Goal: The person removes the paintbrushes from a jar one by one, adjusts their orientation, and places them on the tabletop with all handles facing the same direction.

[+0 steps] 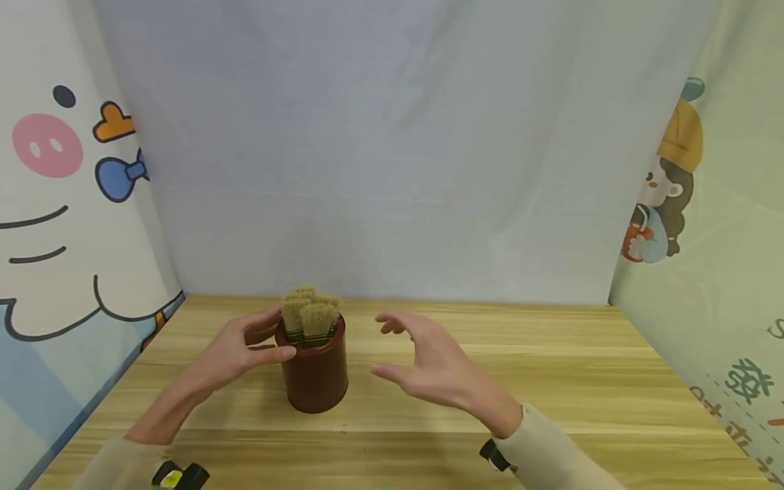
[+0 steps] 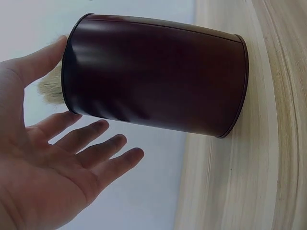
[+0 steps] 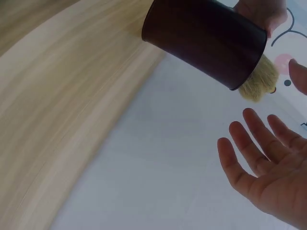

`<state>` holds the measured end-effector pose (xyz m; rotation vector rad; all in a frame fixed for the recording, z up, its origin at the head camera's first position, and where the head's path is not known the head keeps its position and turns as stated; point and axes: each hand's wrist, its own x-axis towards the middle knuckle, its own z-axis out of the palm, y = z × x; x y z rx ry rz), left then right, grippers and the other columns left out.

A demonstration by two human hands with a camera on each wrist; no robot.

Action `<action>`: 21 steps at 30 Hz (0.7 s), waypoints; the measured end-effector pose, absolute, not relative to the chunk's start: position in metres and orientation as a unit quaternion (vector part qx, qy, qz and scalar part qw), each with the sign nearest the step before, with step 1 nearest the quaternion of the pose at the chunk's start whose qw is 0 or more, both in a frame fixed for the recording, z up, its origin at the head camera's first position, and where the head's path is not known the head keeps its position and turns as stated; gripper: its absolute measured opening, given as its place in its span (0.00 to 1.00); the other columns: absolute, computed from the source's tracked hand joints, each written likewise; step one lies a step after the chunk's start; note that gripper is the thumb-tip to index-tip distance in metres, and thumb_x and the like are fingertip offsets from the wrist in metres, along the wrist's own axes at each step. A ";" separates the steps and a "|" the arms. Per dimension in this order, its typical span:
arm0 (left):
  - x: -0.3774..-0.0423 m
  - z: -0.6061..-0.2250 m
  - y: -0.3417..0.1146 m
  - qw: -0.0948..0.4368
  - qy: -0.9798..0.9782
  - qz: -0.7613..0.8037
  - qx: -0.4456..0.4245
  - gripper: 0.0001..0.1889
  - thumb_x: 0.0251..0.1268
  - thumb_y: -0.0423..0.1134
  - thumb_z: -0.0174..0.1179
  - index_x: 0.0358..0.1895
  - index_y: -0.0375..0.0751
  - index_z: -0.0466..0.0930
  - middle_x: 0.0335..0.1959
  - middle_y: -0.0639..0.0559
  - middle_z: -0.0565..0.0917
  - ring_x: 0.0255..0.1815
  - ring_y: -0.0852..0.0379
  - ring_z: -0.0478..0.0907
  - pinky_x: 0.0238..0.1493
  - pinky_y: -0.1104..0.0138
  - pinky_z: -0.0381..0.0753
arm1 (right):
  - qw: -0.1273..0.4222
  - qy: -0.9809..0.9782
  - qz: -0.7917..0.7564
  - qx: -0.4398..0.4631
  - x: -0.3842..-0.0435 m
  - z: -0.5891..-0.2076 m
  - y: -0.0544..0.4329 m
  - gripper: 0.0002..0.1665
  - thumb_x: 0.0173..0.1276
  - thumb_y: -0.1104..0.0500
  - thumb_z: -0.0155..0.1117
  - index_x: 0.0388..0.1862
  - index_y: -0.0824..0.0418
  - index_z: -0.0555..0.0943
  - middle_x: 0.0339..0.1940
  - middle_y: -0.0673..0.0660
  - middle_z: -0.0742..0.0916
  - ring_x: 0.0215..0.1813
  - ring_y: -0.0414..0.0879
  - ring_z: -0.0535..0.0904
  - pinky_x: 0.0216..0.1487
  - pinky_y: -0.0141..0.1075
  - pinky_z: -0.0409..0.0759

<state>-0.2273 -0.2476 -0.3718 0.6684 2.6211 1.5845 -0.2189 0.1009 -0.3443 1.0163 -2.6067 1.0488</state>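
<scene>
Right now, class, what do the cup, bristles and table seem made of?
Cup: perhaps leatherette or plastic, satiny, given its soft highlights.
Bristles: probably natural or synthetic fibre, matt, given the frayed tan tips.
Table: perhaps wood or laminate, smooth, given the streaked grain.

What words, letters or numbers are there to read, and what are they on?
"發": a dark sign on the pale green cloth at the right.
"S": what seems to be a letter at that cloth's edge, perhaps cut off.
Lower signs on the same cloth: too slanted and blurred to read.
None I can read on the pot or brushes.
</scene>
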 end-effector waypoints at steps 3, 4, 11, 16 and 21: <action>-0.228 -0.372 -0.246 0.008 0.829 0.515 0.217 0.42 0.74 0.40 0.69 0.83 0.31 0.58 0.79 0.30 0.63 0.76 0.27 0.64 0.68 0.38 0.73 | 0.070 -0.859 0.366 0.351 -0.224 -0.344 0.089 0.36 0.66 0.54 0.79 0.71 0.54 0.78 0.54 0.48 0.87 0.59 0.47 0.80 0.59 0.46 0.79; -0.228 -0.372 -0.245 0.009 0.828 0.518 0.217 0.41 0.74 0.39 0.68 0.83 0.32 0.58 0.79 0.31 0.64 0.75 0.27 0.65 0.67 0.40 0.74 | 0.070 -0.854 0.372 0.356 -0.225 -0.344 0.085 0.35 0.66 0.55 0.79 0.71 0.54 0.78 0.53 0.48 0.87 0.58 0.47 0.81 0.57 0.45 0.80; -0.229 -0.375 -0.243 0.015 0.808 0.547 0.218 0.41 0.73 0.37 0.69 0.82 0.28 0.58 0.76 0.28 0.67 0.71 0.29 0.72 0.57 0.61 0.83 | 0.071 -0.834 0.409 0.363 -0.236 -0.342 0.062 0.32 0.67 0.58 0.78 0.68 0.55 0.77 0.49 0.47 0.90 0.50 0.42 0.82 0.50 0.41 0.81; -0.228 -0.373 -0.243 0.023 0.802 0.557 0.215 0.41 0.72 0.37 0.69 0.82 0.28 0.58 0.76 0.27 0.67 0.71 0.28 0.72 0.55 0.61 0.85 | 0.059 -0.833 0.419 0.356 -0.242 -0.339 0.051 0.31 0.69 0.56 0.77 0.68 0.56 0.76 0.48 0.48 0.91 0.48 0.42 0.81 0.47 0.42 0.81; -0.228 -0.374 -0.242 0.030 0.801 0.561 0.206 0.42 0.72 0.38 0.70 0.82 0.30 0.59 0.77 0.29 0.66 0.71 0.27 0.71 0.56 0.59 0.85 | 0.063 -0.845 0.396 0.354 -0.246 -0.337 0.044 0.30 0.69 0.53 0.77 0.67 0.54 0.76 0.47 0.46 0.91 0.45 0.44 0.77 0.45 0.40 0.77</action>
